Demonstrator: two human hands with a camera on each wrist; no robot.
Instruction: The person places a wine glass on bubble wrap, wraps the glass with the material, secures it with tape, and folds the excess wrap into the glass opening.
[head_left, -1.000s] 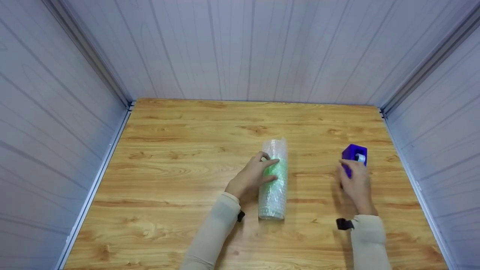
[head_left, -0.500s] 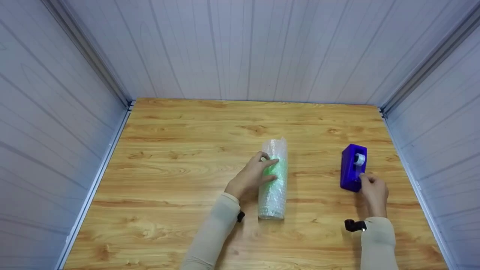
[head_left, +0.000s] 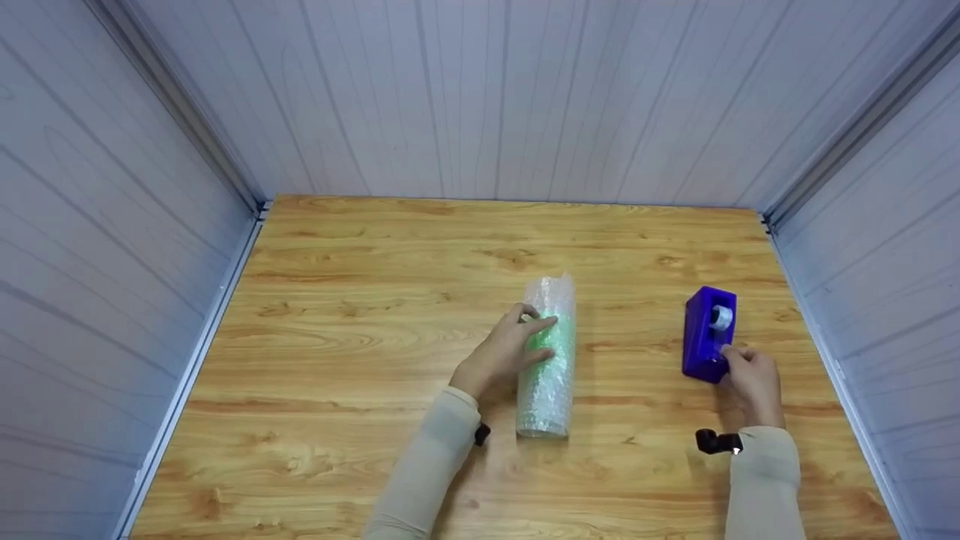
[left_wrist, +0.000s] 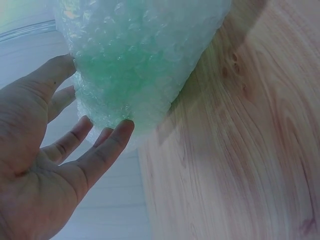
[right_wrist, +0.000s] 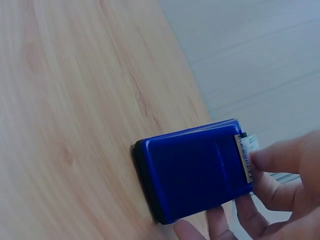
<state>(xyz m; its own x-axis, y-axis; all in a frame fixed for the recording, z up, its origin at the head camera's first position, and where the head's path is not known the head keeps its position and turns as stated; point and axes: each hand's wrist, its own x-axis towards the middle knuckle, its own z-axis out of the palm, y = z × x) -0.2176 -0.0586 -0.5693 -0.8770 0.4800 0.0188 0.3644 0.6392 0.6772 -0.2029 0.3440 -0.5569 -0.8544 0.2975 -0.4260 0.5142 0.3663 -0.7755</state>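
Observation:
A bubble-wrapped roll (head_left: pixel 544 397), greenish in its middle, lies lengthwise on the table in the head view. My left hand (head_left: pixel 491 360) rests on its left side, fingers spread and lightly bent. In the left wrist view, its fingertips (left_wrist: pixel 125 127) touch the bubble wrap (left_wrist: pixel 135 55). To the right stands a blue tape dispenser (head_left: pixel 697 345) with a roll of clear tape (head_left: pixel 722 318) in it. At its front end my right hand (head_left: pixel 756 386) pinches the tape's end. The right wrist view shows the thumb and a finger at the tape end (right_wrist: pixel 252 142), beside the toothed cutter (right_wrist: pixel 244 159).
The wood-grain table (head_left: pixel 360 330) is enclosed by pale panel walls at the back (head_left: pixel 480 97), left (head_left: pixel 97 247) and right (head_left: pixel 877 247). A stretch of tabletop separates the wrapped roll from the dispenser.
My right hand has moved from over the dispenser to its front end, where it pinches the tape, and then shifted slightly right. The left hand has stayed on the wrapped roll.

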